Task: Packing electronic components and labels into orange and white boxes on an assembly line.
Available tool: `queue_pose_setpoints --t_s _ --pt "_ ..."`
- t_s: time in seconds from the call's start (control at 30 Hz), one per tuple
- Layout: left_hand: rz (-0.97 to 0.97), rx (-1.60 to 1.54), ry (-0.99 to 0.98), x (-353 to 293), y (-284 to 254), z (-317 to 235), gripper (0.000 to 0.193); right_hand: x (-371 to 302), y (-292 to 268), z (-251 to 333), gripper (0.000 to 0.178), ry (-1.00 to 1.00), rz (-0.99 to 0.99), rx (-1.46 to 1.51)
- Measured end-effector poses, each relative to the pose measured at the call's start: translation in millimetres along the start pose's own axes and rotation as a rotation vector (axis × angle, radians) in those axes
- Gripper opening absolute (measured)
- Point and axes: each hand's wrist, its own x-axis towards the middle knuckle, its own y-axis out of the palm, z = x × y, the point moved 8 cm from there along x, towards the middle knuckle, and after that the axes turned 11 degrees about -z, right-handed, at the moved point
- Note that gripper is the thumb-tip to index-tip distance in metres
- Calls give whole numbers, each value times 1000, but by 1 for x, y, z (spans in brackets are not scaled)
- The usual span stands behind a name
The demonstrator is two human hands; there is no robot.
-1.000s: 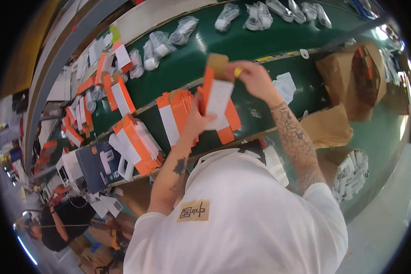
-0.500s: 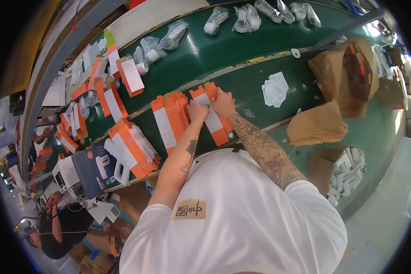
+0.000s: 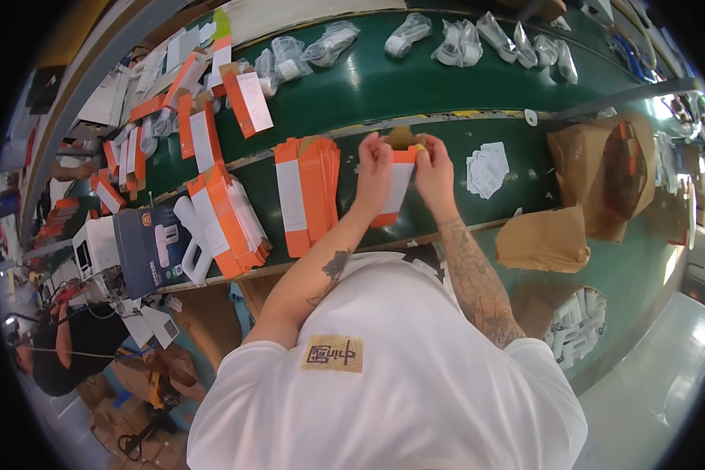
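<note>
Between my hands stands an orange-and-white carton, its brown inner flap raised at the far end. My left hand grips the carton's left side near the top, fingers bent in. On the opposite side, my right hand pinches the upper right corner, where a small yellow spot shows. Left of my left hand lies a stack of flat orange-and-white cartons. A loose pile of white printed cards rests to the right of my right hand.
Bagged white devices line the green conveyor behind. More cartons and a stack of cartons with papers sit left, beside a dark box. Brown paper bags stand right. A co-worker is at lower left.
The carton has gone from lying flattened by the stack to being opened out between my hands, slightly farther right. Both hands moved to its far end. The view has shifted a little.
</note>
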Motion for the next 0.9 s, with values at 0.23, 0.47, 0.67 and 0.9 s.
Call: queue_pose_setpoints --t_s 0.23,0.47,0.67,0.9 --pt "-28 -117 -85 -10 6 -10 38 -35 19 32 39 12 122 415" --pt "154 -435 -288 -18 18 -29 35 -24 -1 31 36 110 28 486" --pt "167 -264 -53 -20 22 -37 31 -19 -1 29 27 154 83 707" --pt "176 -264 -67 -18 24 -34 32 -26 5 39 26 34 141 539"
